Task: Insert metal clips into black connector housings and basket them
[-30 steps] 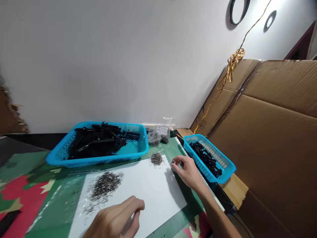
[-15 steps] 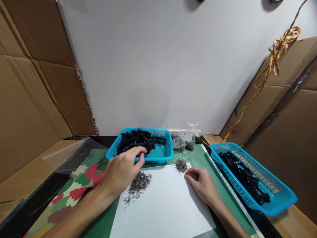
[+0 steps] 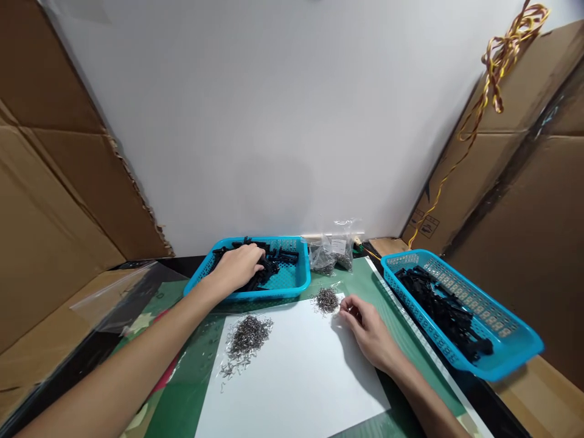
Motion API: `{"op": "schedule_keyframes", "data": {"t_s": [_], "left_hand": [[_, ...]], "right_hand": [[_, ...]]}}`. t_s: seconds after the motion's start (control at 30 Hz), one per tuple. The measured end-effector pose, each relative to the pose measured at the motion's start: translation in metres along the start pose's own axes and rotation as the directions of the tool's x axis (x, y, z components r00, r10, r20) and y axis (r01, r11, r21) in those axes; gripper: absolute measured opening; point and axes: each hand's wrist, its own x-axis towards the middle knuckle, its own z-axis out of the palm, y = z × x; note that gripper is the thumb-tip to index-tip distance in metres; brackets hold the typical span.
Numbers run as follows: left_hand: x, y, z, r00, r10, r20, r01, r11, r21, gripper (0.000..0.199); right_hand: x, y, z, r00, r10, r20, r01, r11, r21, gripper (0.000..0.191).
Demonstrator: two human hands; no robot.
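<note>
My left hand (image 3: pixel 241 266) reaches into the left blue basket (image 3: pixel 292 292), over a heap of black plastic parts (image 3: pixel 269 278). Its fingers bend down among the parts, and their tips are mostly hidden. My right hand (image 3: pixel 367 328) rests at the upper right of a white sheet (image 3: pixel 301 371), fingers curled and thumb near the fingertip. Whatever lies in that pinch is too small to make out. Just left of it is a small pile of tiny metal pieces (image 3: pixel 327 300). A bigger pile of small bent metal pieces (image 3: pixel 249 336) lies on the sheet's left part.
A second blue basket (image 3: pixel 511 328) with black parts (image 3: pixel 442 310) stands at the right. Clear bags of small pieces (image 3: pixel 337 255) sit by the wall. Cardboard panels (image 3: pixel 59 182) flank both sides, and a twisted yellow-brown cord (image 3: pixel 495 67) hangs at the right.
My left hand has moved forward from above the basket's near edge down into the black parts. My right hand stays beside the small pile, and the view has shifted slightly.
</note>
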Motion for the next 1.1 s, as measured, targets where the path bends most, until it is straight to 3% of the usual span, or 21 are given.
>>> {"op": "schedule_keyframes", "data": {"t_s": [0.1, 0.2, 0.37, 0.47, 0.57, 0.7, 0.87, 1.0, 1.1], "left_hand": [[0.000, 0.001, -0.013, 0.998, 0.001, -0.056, -0.004, 0.998, -0.065, 0.024], [-0.007, 0.001, -0.032, 0.983, -0.021, -0.183, -0.012, 0.984, -0.180, 0.013], [-0.040, 0.011, -0.054, 0.895, -0.188, -0.405, -0.027, 0.883, -0.469, 0.023], [-0.073, 0.033, -0.039, 0.868, -0.292, -0.401, -0.069, 0.730, -0.680, 0.026], [-0.106, 0.062, -0.007, 0.928, -0.275, -0.252, -0.065, 0.546, -0.835, 0.034], [-0.138, 0.094, 0.035, 0.960, -0.244, -0.136, -0.031, 0.391, -0.920, 0.045], [-0.156, 0.109, 0.059, 0.973, -0.196, -0.124, -0.091, 0.171, -0.981, 0.026], [-0.164, 0.111, 0.062, 0.978, -0.194, -0.076, -0.050, 0.139, -0.989, 0.025], [-0.168, 0.110, 0.061, 0.986, -0.160, -0.039, -0.010, 0.179, -0.984, 0.024]], "right_hand": [[0.001, -0.004, -0.003, 0.999, 0.013, 0.031, -0.021, 0.968, 0.252, 0.031], [0.002, -0.007, -0.003, 0.996, 0.030, 0.086, -0.067, 0.883, 0.464, 0.040], [0.001, -0.011, 0.003, 0.975, 0.088, 0.205, -0.199, 0.759, 0.620, 0.042], [0.002, -0.015, 0.008, 0.971, 0.092, 0.223, -0.219, 0.718, 0.660, 0.041], [0.007, -0.022, 0.014, 0.963, 0.064, 0.260, -0.226, 0.716, 0.660, 0.040], [0.024, -0.036, 0.020, 0.945, -0.006, 0.327, -0.202, 0.775, 0.599, 0.038], [0.039, -0.036, 0.020, 0.893, -0.069, 0.445, -0.181, 0.849, 0.496, 0.031], [0.033, -0.023, 0.011, 0.825, -0.001, 0.565, -0.255, 0.891, 0.375, 0.034], [0.029, -0.015, 0.006, 0.843, 0.062, 0.535, -0.276, 0.903, 0.330, 0.036]]}}
